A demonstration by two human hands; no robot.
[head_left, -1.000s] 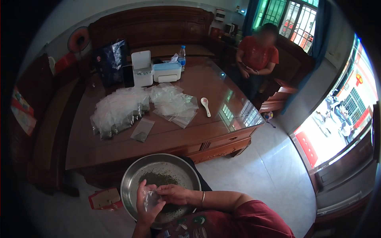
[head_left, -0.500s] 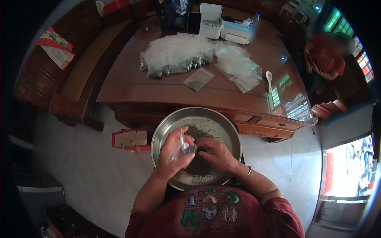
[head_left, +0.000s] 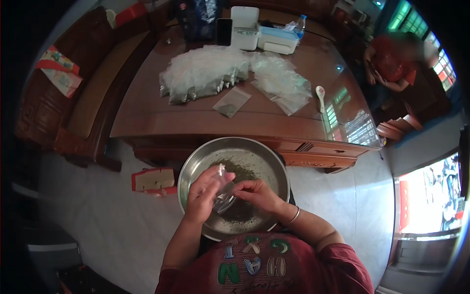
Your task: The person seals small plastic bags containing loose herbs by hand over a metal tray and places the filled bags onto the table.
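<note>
My left hand (head_left: 199, 198) is closed around a clear plastic bag (head_left: 224, 200), held over a wide metal basin (head_left: 184, 171). My right hand (head_left: 262, 196), with a bangle at the wrist, pinches at the bag's right edge with thumb and fingertips. Beneath both hands, dark green crumbled dried leaf (head_left: 243, 170) lies scattered over the basin's bottom. How much is inside the bag I cannot make out.
On the wooden table (head_left: 147, 117) ahead lie filled zip bags (head_left: 200, 73), flat clear bags (head_left: 281, 83), a single bag (head_left: 232, 102) and a white spoon (head_left: 320, 99). A red-edged box (head_left: 154, 180) sits on the floor. A seated person (head_left: 391, 63) is at right.
My right hand has risen out of the leaf and its fingertips now pinch the bag's edge. The bag, still in my left hand, has turned and shows more fully. The view has shifted slightly.
</note>
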